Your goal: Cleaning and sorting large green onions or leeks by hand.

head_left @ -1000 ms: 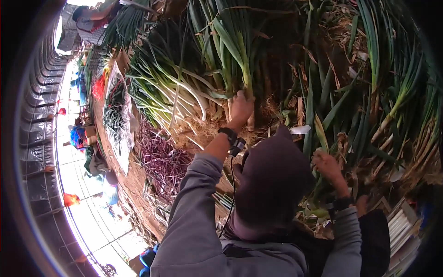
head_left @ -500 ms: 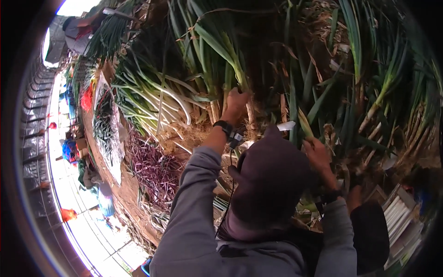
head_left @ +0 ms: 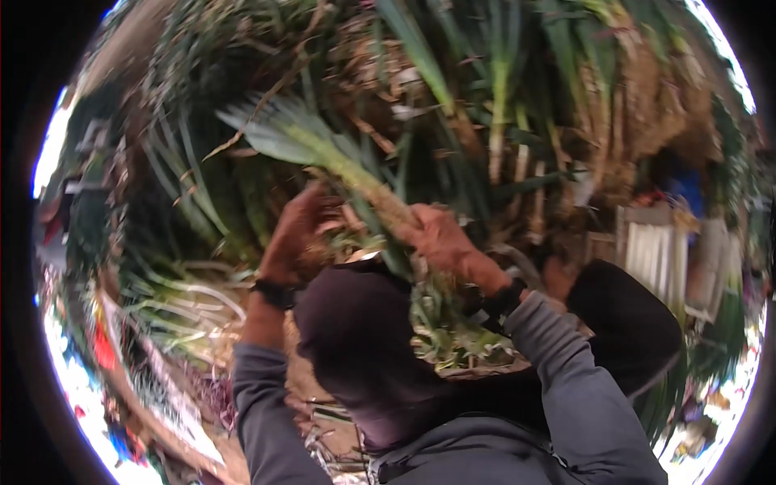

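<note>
A thick leek [head_left: 356, 174] lies aslant in front of me, its broad green leaves up to the left and its pale brown root end down to the right. Wrapped round that lower end is my right hand [head_left: 453, 246]. My left hand [head_left: 303, 222] is raised just below the leafy part, close beside the stalk; its fingers are smeared by motion, and whether they touch anything is unclear. Trimmed green leaf scraps [head_left: 453, 323] lie beneath my right wrist. A dark cap hides the lower middle.
Several leeks [head_left: 497, 121] stand along the back. Spring onions with white stems [head_left: 194, 299] are heaped at the left, near a purple-red pile [head_left: 217, 396]. On the right are pale slatted crates [head_left: 655, 250] and a dark-clothed knee [head_left: 622, 323].
The view has swung to the right. My right hand has lifted a leek up across the front. My left hand has come away from the stalk it gripped and moved beside this leek.
</note>
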### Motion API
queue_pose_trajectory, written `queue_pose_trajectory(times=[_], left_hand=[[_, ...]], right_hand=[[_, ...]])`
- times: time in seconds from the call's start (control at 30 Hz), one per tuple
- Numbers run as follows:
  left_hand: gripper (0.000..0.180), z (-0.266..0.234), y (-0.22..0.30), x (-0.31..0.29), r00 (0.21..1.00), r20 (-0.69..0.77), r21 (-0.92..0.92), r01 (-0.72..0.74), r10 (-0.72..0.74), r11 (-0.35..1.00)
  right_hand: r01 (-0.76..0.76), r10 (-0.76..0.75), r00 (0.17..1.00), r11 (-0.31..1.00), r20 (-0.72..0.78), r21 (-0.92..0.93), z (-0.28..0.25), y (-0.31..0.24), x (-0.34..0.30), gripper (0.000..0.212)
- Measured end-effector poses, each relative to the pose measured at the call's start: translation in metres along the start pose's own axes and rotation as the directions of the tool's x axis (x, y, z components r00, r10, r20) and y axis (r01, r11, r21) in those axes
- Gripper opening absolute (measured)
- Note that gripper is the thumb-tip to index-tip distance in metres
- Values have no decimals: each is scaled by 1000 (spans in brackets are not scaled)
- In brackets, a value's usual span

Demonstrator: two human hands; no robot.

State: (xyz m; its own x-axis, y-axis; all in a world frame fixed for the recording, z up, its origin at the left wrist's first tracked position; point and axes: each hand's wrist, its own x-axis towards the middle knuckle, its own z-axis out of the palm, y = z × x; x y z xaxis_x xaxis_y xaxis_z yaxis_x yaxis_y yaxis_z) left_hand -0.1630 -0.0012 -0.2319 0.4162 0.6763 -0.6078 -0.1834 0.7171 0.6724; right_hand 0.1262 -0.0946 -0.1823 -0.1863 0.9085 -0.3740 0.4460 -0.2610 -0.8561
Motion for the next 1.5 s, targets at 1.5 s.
queue_pose_trajectory(times=[1.5], left_hand=[[34,295,117,-112,853,137,197,-522,504,830]], right_hand=[[730,-600,676,468,-428,498,-101,-62,-106,39]])
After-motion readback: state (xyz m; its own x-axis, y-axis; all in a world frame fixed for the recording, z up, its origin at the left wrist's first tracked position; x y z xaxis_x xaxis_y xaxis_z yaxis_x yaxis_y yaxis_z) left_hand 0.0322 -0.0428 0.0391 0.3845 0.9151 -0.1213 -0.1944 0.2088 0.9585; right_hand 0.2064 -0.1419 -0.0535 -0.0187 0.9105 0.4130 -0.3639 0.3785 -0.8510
